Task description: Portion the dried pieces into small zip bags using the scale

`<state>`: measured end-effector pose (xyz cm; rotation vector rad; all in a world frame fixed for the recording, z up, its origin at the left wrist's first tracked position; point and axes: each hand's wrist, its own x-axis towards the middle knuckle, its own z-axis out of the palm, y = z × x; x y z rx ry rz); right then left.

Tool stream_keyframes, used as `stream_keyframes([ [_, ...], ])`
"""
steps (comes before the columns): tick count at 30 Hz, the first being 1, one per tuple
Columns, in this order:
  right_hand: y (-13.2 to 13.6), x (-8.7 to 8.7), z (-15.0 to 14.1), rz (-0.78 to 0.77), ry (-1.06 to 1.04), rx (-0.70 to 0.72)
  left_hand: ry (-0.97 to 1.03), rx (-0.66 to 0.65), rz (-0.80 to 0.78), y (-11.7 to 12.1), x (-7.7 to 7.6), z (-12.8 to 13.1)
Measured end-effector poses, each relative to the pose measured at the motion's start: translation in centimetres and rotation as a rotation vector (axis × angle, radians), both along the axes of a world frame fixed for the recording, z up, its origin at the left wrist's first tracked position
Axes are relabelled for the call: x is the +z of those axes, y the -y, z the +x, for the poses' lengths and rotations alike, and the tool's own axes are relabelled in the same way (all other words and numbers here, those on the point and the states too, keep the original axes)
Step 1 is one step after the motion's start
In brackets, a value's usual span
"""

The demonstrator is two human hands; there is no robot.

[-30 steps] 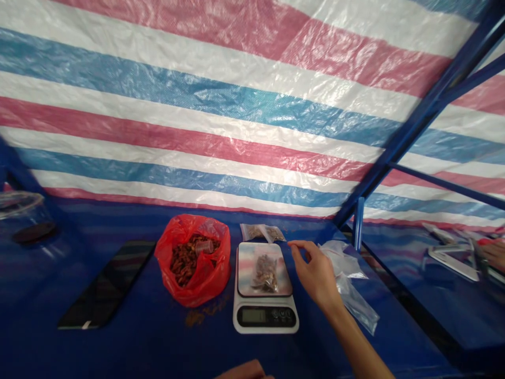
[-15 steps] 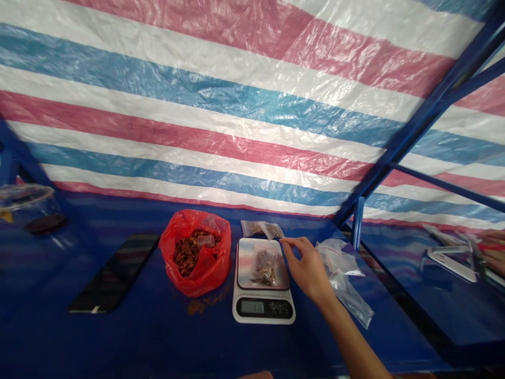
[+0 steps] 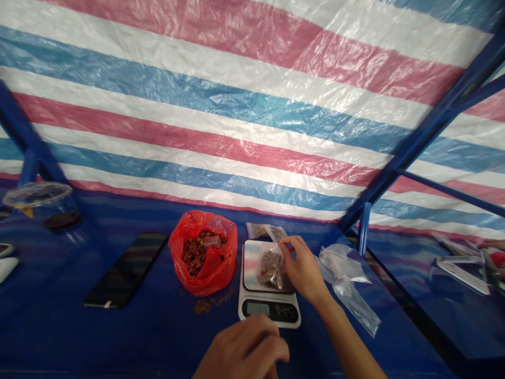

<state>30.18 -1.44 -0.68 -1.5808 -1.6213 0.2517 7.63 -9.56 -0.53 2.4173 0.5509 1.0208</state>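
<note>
A small clear zip bag (image 3: pixel 270 269) with brown dried pieces inside lies on the plate of a white digital kitchen scale (image 3: pixel 291 319). At the bag's upper right edge, the thumb and fingers of my right hand (image 3: pixel 303 268) are pinched on the plastic. My left hand (image 3: pixel 246 350) is just in front of the scale, partly over its display edge; its fingers are loosely curled and apart, slightly blurred, with nothing visible in them. Behind the scale lie two filled small bags (image 3: pixel 260 230). A red plastic bag (image 3: pixel 224 271) of brown pieces, with a small clear cup (image 3: pixel 212 242) inside, stands left of the scale.
Empty clear zip bags (image 3: pixel 351 284) lie right of my right forearm. A black phone (image 3: pixel 126 271) and a clear tub (image 3: pixel 59 208) are on the left. Brown crumbs (image 3: pixel 203 305) dot the blue table. Blue frame bars (image 3: pixel 394 163) and striped sheeting (image 3: pixel 236 121) rise behind.
My left hand has come up from the bottom edge to the front of the scale. My right hand has moved from beside the scale's far corner onto the bag. The view has shifted slightly left.
</note>
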Motion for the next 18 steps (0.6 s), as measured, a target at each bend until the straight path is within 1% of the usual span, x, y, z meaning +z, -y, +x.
stream_keyframes([
  [2, 0.3, 0.7, -0.4, -0.009, -0.062, 0.034, 0.118, 0.174, -0.133, -0.4, 0.9, -0.4],
  [3, 0.4, 1.1, -0.6, -0.016, -0.09, 0.044, 0.159, 0.26, -0.218, -0.6, 1.1, -0.5],
  [4, 0.6, 1.5, -0.7, -0.023, -0.113, 0.052, 0.181, 0.333, -0.312, -0.8, 1.1, -0.5],
  [6, 0.9, 2.2, -1.0, -0.03, -0.152, 0.065, 0.218, 0.43, -0.522, -1.3, 0.8, -0.2],
  [8, 1.1, 2.7, -1.5, -0.026, -0.195, 0.08, 0.312, 0.45, -0.737, -1.5, 0.1, 0.3],
  [10, 1.1, 3.1, -2.2, -0.026, -0.244, 0.099, 0.42, 0.415, -0.929, -1.6, -0.3, 1.0],
  [13, 0.6, 3.6, -3.9, -0.035, -0.31, 0.162, 0.481, 0.361, -1.163, -1.6, -0.2, 2.2],
  [15, 0.0, 4.0, -5.5, -0.051, -0.343, 0.221, 0.524, 0.352, -1.271, -1.8, 0.4, 2.8],
  [18, -0.8, 4.7, -8.0, -0.078, -0.381, 0.308, 0.712, 0.376, -1.331, -2.7, 1.5, 2.8],
])
